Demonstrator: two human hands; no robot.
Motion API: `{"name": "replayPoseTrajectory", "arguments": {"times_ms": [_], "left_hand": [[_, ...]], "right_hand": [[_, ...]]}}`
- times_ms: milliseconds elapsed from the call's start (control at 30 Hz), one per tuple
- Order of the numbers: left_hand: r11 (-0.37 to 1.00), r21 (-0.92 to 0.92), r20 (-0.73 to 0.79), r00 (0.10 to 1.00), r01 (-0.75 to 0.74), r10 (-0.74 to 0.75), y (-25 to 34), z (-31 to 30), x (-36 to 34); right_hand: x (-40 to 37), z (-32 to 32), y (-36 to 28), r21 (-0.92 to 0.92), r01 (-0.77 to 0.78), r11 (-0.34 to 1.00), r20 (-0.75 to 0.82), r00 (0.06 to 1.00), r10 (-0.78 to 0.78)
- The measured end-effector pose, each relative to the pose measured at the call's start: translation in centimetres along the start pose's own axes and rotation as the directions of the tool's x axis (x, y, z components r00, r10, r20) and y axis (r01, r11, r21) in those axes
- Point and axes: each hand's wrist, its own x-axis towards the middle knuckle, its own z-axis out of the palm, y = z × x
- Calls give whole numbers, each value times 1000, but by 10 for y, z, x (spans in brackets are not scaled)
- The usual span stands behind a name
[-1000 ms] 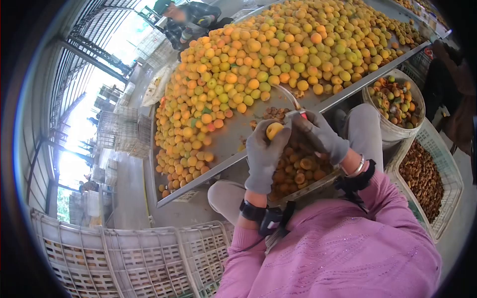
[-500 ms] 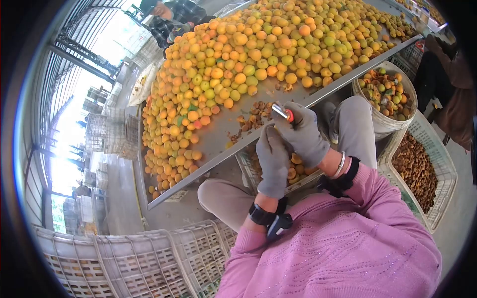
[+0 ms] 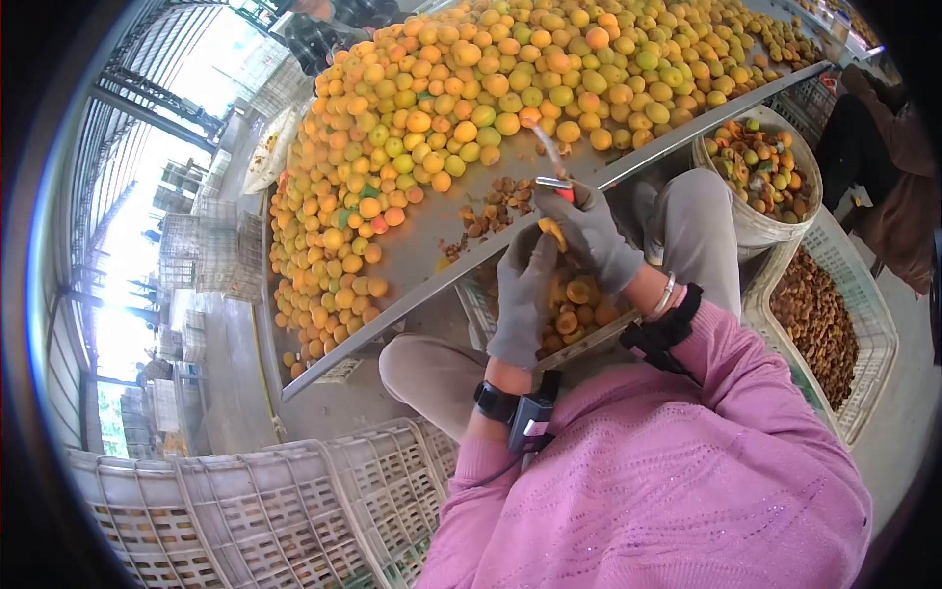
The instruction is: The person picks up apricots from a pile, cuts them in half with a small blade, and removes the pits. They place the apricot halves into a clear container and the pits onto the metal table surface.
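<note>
My gloved left hand [image 3: 523, 299] is closed on an apricot half [image 3: 552, 233], its cut orange edge showing between thumb and fingers. Close beside it, my gloved right hand [image 3: 597, 236] grips a small hand tool [image 3: 554, 183] with a silver end and a red part; its full shape is hidden by the fingers. A pale blurred streak [image 3: 549, 147] rises above the tool, too smeared to name. Under both hands sits a crate of apricot halves [image 3: 574, 294]. Just beyond, pits [image 3: 505, 208] lie on the metal table [image 3: 442, 236].
Whole apricots [image 3: 461, 88] are heaped across the table. To the right stand a white bucket [image 3: 756, 226] of discoloured fruit and a crate of pits [image 3: 868, 314]. White crates [image 3: 255, 510] line the near left. One person [image 3: 334, 29] is across the table, another [image 3: 883, 177] at right.
My hands have moved slightly apart, and the apricot half now shows between them. The blurred streak has appeared above the tool. The whole view has shifted a little.
</note>
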Motion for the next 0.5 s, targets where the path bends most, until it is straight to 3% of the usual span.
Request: {"name": "replayPoseTrajectory", "arguments": {"times_ms": [67,133,200,300,367,400,467,500], "left_hand": [[996,51,-26,996,-78,80,-9,-2,7],[982,105,-44,986,-158,163,-12,-5,8],[980,-156,-30,992,-127,123,-7,-8,3],[980,-166,55,992,-105,115,4,-10,1],[974,-218,90,992,-63,84,8,-10,1],[964,-266,131,990,-24,61,10,-10,2],[930,-364,133,991,45,4,-7,-21,13],[883,-456,147,988,115,-53,-17,-27,17]], "right_hand": [[12,-3,18,-96,126,987,-12,992,-128],[17,-8,22,-127,88,988,19,996,-86],[20,-11,21,-159,51,986,49,998,-43],[21,-11,20,-278,-20,960,127,990,57],[22,-2,17,-430,166,887,125,984,-124],[24,-1,11,-430,164,888,127,985,-121],[23,11,-22,59,-33,998,-45,998,35],[22,19,-27,59,-35,998,-45,998,38]]}}
